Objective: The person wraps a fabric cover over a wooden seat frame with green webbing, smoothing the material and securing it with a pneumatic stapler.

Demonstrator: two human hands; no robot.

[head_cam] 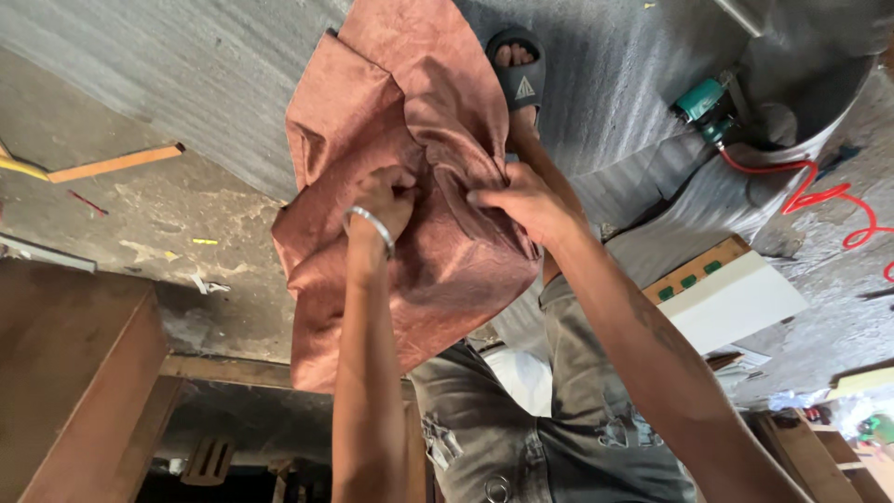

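Cloth, a brownish-pink sheet, hangs bunched in front of the knees over grey floor padding. Left hand and right hand each pinch a fold near its middle (both clenched on fabric). Best to keep the pinches level, so the folds fall straight.

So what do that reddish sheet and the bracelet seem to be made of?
The reddish-brown sheet looks like woven fabric with a slight sheen: it creases softly where both hands pinch it. The bracelet on the left wrist looks like polished silvery metal, judging by its bright glint.
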